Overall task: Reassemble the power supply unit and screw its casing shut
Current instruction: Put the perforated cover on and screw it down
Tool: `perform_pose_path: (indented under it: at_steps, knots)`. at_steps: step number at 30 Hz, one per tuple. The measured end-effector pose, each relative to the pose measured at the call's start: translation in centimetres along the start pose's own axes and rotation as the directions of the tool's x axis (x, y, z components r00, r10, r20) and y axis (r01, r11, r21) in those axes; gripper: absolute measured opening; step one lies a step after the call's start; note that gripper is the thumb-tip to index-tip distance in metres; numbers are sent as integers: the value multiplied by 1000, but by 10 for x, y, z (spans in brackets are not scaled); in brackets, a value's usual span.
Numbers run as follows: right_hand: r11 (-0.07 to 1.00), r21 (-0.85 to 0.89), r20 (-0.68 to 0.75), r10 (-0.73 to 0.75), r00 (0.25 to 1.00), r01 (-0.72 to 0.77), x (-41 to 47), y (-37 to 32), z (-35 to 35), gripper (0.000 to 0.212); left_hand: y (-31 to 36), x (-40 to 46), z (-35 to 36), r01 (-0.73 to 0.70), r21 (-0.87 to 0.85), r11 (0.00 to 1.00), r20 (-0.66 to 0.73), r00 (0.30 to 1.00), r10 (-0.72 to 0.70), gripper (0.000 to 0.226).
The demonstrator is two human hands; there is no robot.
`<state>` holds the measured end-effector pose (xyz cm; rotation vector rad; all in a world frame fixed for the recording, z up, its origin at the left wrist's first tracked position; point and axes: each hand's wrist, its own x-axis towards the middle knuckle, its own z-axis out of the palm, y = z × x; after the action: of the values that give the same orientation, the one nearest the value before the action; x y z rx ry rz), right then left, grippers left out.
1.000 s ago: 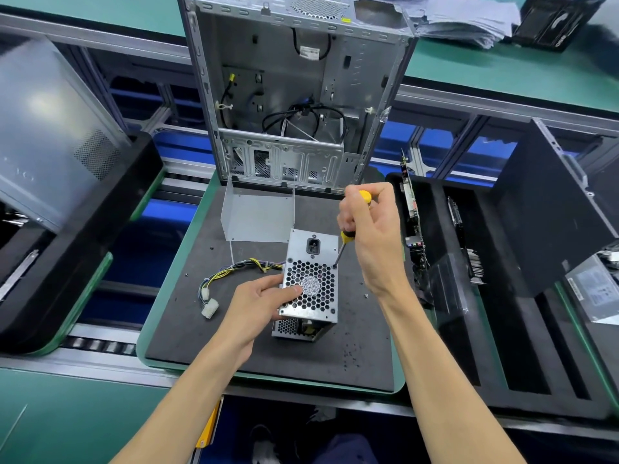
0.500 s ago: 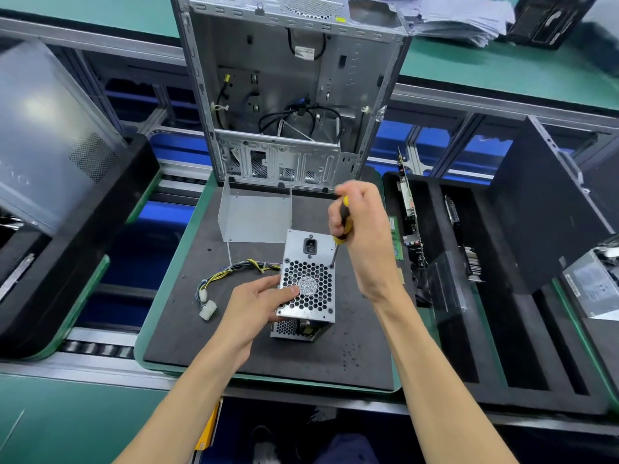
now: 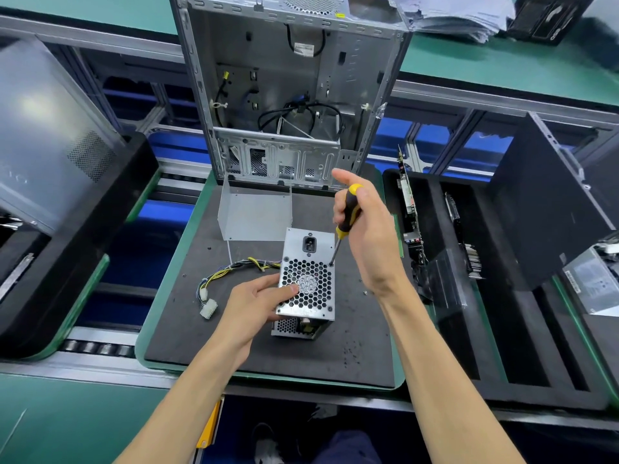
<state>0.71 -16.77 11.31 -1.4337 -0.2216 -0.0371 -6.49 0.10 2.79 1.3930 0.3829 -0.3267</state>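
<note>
Small silver metal power supply unit [image 3: 306,283] with a honeycomb fan grille and black power socket stands on end near the centre of the dark grey foam mat [image 3: 234,349]. My left hand [image 3: 258,304] holds it from its 9 o'clock side, fingers curled round the left edge, thumb tip pressed on the grille. My right hand [image 3: 366,226] grips a black-and-yellow-handled screwdriver [image 3: 345,219], fingers wrapped round the handle, shaft slanting down to 7 o'clock. Tip sits at a screw hole on the grille's upper right corner; can't tell if a screw is in there. A bundle of yellow and black wires with white plastic plugs [image 3: 214,289] runs out of the unit toward 9 o'clock and lies on the mat. At 11 o'clock of the unit, a bent plain grey sheet-metal cover [image 3: 254,217] stands just beside it. At 12 o'clock, an open grey steel computer case [image 3: 288,92] stands at the mat's far edge, black cables inside. At 3 o'clock, a black foam slotted tray [image 3: 495,329] holds upright circuit boards. At 9 o'clock, well apart, a grey case side panel [image 3: 50,128] leans in another black tray.
</note>
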Motion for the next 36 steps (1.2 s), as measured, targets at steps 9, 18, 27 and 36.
perform_pose_path:
  at_steps: [9,18,27,36]
  knots:
    - [995,-57,-45,-86,995,84,-4,-1,5,23,1,0,1,-6,-25,1000,4,1000,6,24]
    - [993,-80,-23,-84,996,81,-3,-1,3,18,1,-2,2,-6,-51,999,1,1000,6,23]
    - [996,-58,-22,-63,998,62,-5,6,8,33,2,-2,1,-15,-59,998,-5,1000,15,21]
    - [997,-34,-63,-72,995,70,-4,3,6,22,2,-2,2,-14,-71,997,11,1000,14,24]
